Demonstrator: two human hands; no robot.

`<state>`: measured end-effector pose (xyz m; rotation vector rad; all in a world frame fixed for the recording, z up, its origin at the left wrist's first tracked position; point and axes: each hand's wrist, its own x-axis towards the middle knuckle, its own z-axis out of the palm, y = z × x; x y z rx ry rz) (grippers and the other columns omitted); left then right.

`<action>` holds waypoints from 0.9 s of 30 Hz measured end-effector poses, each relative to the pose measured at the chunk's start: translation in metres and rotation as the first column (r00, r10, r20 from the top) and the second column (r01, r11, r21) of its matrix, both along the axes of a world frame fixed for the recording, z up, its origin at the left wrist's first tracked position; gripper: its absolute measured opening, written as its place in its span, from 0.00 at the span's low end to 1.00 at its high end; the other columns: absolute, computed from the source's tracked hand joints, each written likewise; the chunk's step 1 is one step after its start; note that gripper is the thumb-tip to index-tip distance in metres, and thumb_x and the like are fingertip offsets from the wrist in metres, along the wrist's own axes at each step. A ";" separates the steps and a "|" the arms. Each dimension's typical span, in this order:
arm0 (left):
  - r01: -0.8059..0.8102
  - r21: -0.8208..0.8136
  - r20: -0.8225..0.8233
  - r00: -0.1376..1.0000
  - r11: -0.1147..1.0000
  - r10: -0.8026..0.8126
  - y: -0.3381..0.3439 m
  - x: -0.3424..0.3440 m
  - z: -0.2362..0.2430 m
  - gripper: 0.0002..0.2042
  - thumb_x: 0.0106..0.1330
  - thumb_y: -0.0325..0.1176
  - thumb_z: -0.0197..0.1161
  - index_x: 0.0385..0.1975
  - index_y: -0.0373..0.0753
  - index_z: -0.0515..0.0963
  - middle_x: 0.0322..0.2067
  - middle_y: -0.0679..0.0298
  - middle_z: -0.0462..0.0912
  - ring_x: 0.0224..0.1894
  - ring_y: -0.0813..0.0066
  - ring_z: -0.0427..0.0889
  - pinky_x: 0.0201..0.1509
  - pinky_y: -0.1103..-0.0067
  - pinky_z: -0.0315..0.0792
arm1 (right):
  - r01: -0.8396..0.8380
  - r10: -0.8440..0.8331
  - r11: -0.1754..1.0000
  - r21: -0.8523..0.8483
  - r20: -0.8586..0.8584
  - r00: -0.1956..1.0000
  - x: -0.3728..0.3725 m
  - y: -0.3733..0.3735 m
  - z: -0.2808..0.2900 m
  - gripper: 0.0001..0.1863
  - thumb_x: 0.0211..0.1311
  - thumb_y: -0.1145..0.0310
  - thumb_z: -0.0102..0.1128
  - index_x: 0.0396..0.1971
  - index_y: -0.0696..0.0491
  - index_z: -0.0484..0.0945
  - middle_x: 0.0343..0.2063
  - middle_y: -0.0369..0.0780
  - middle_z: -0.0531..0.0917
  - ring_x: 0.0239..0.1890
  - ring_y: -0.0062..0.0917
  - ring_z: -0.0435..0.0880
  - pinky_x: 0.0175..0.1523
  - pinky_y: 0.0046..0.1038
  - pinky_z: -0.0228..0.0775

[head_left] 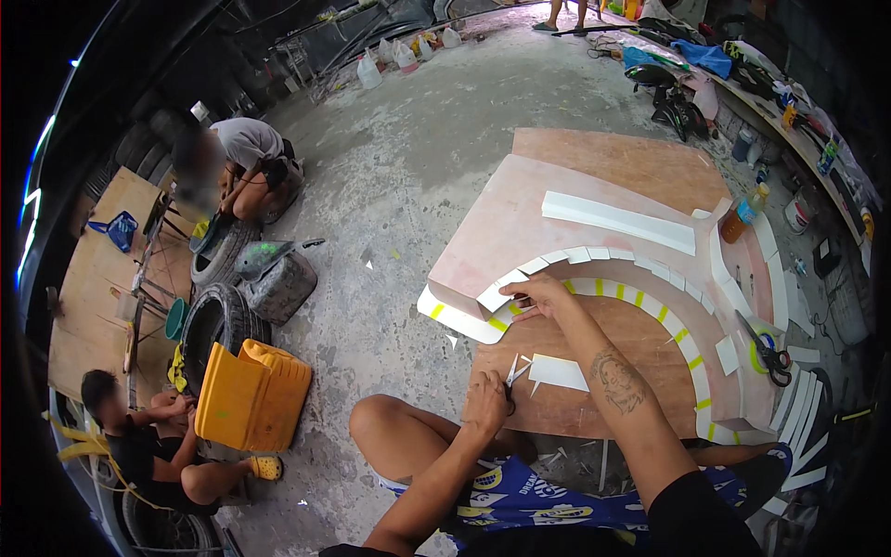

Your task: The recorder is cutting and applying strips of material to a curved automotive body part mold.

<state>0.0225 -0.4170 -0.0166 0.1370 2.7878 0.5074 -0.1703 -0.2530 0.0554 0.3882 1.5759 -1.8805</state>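
Left hand (487, 401) closed round silver scissors (513, 372) near brown plywood board's (557, 415) left edge, blades by white rectangular card (559, 373). Right hand (543, 297) at row of small white tabs (599, 252) on pale pink moulded panel's (483, 223) curved edge, left end; can't tell if gripping one. Right forearm (624, 385) crosses above board. Around: long white strip (617, 223) on panel top, amber-liquid bottle (742, 219) near panel's right edge, black-handled scissors (770, 358) toward lower right corner, yellow plastic container (251, 395) on grey floor (390, 167) left
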 end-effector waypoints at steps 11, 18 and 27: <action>0.055 -0.066 0.021 0.998 0.996 -0.053 -0.004 -0.015 0.011 0.21 0.46 0.33 0.71 0.37 0.27 0.74 0.34 0.43 0.81 0.37 0.46 0.82 0.45 0.64 0.77 | -0.065 0.065 0.998 -0.012 0.063 0.996 -0.005 0.001 -0.004 0.18 0.44 0.67 0.78 0.34 0.56 0.79 0.27 0.35 0.76 0.28 0.24 0.78 0.37 0.43 0.85; -0.088 0.363 0.250 0.968 0.927 -0.006 -0.044 -0.048 0.084 0.14 0.47 0.34 0.74 0.31 0.33 0.82 0.24 0.60 0.84 0.26 0.78 0.81 0.32 0.77 0.75 | -0.079 0.074 0.995 0.059 0.076 0.994 -0.008 0.006 -0.008 0.17 0.45 0.65 0.78 0.32 0.52 0.78 0.26 0.33 0.77 0.28 0.21 0.78 0.35 0.32 0.81; 0.204 0.513 0.401 0.802 0.834 -0.443 -0.084 -0.122 0.103 0.22 0.58 0.40 0.71 0.49 0.35 0.79 0.36 0.62 0.86 0.44 0.75 0.83 0.50 0.77 0.75 | -0.132 0.125 0.989 0.073 0.093 0.988 -0.007 0.002 0.000 0.16 0.46 0.63 0.78 0.31 0.49 0.79 0.27 0.32 0.79 0.29 0.20 0.80 0.35 0.28 0.75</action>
